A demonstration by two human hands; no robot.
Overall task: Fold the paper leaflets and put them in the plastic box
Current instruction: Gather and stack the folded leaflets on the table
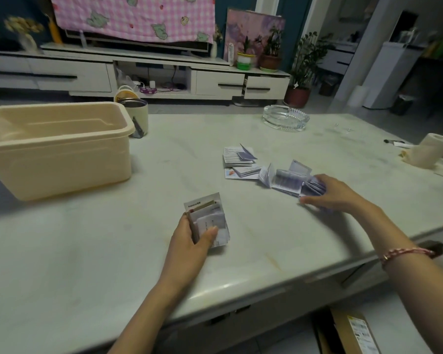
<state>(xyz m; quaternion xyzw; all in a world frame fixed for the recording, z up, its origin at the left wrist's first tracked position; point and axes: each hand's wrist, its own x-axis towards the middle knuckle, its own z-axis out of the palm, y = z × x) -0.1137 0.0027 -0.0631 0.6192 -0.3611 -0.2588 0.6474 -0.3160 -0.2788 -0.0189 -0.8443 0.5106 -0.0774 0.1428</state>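
Grips a small stack of folded leaflets (pixel 210 221) in the left hand (pixel 189 238), thumb pressed flat across the top sheet, fingers curled along the stack's left edge; stack low over the table (pixel 87 251) near its front middle, touching it or not, cannot tell. Reaches with the right hand (pixel 337 192) to a loose heap of purple-printed leaflets (pixel 286 181) further right, fingers laid over the heap's right end, thumb stretched along its near edge; blurred there, so cannot tell whether pinching a sheet or merely resting on it. Wears a red and white braided bracelet (pixel 404 252) on the right wrist. Just beyond the heap, a second little pile of leaflets (pixel 238 159), touched by neither hand. At the table's far left, well apart from both hands, the cream plastic box (pixel 57 154), open-topped. Behind the box's right corner, a cup (pixel 137 118); toward the far edge, a glass ashtray (pixel 285 121); at the right edge, a paper roll (pixel 431 152) lying on its side.
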